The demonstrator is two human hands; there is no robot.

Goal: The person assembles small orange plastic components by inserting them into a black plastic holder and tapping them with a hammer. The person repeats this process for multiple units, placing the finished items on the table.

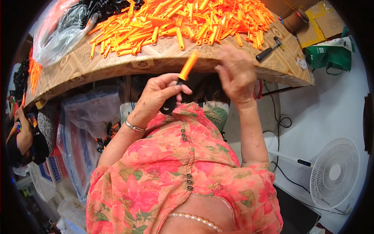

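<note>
We see the counter (128,65) stretching beyond our left fingers (171,91) and right fingers (233,58), its wood-look cover laid out in patterned panels and its edge bowed by the lens. Across it, past our fingertips, spreads a thick heap of orange pieces (194,23), with strays toward the near edge. Nearer to us than our left fingers and off to their left, clear plastic sheeting (80,128) hangs in folds below the counter's edge. A white fan (335,171) stands well to the right of our right fingers and closer to us. Ahead and left of our left fingers, a clear plastic bag (54,39) slumps over the counter's edge; far left of them we make out a co-worker's arm (24,136). A green bag (329,58) sits far right of our right fingers; between the two, a hammer (266,54) lies on the counter. Our left fingers close around a black-and-orange tool (188,68), its orange end pointing up and away from them. Our right fingers are raised and blurred, loosely spread, the thumb standing apart.
</note>
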